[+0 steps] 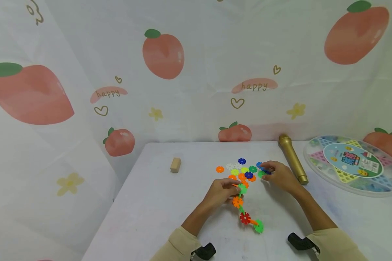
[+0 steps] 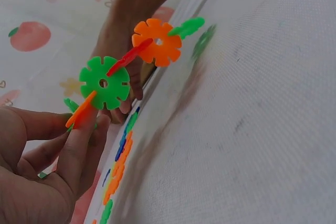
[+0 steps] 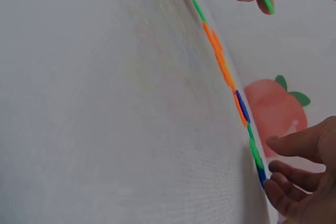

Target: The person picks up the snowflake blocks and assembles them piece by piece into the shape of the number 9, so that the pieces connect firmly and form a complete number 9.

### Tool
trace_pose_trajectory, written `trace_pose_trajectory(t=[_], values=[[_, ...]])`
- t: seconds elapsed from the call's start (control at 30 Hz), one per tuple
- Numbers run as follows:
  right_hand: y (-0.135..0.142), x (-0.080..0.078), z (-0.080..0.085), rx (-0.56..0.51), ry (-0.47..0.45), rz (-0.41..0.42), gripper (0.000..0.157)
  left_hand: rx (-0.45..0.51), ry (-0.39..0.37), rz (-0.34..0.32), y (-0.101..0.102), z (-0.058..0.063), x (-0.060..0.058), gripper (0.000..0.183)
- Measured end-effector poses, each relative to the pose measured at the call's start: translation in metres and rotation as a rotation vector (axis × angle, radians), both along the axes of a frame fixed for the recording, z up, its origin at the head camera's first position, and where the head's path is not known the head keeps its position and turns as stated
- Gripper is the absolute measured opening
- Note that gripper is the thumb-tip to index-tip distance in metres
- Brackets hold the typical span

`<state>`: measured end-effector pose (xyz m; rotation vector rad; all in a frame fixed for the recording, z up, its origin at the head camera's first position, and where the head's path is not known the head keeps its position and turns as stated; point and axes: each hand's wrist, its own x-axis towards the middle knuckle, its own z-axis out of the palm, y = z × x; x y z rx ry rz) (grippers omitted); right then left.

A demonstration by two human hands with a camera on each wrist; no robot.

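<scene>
The chain of linked discs ran from the left hand toward the near side of the bench, finishing in a bright green disc. The left hand's fingers were clamped on its upper end, and the left wrist view showed that held part raised off the surface. Just beyond lay loose discs in a flat cluster, nearer the bench's far edge. At the cluster's right side was the right hand, thumb and fingers apart, fingertips against a blue disc.

Wide room spread leftward to the bench's slanting edge, with a small block standing well apart from the discs. Room was tighter on the right: a gold cylinder lay just beside the right hand, and a round case sat beyond it.

The discs were thin plastic, notched like petals, some showing a centre hole. The block was pale, wood-like and rectangular; the cylinder had a metallic sheen and a thicker head; the case was flat and clear-rimmed, with an oval label. The bench top showed fine texture and faint smudges, and behind it hung a softly creased, peach-printed cloth
</scene>
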<state>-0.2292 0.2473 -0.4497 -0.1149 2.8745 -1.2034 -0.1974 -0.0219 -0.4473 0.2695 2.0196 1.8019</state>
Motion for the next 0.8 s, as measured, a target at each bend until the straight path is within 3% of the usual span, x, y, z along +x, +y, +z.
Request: trace_pose_trajectory(t=[0.27,0.8], values=[[0.0039,-0.0013,-0.0001,0.023,0.024,0.01,0.044,-0.02,0.009,-0.003,0.0003,-0.0001,-0.0003,0.024],[0.005,-0.0054,0.0014,0.095,0.039,0.07,0.035,-0.019,0.021,-0.005,0.0003,0.0006,-0.0002,0.023]])
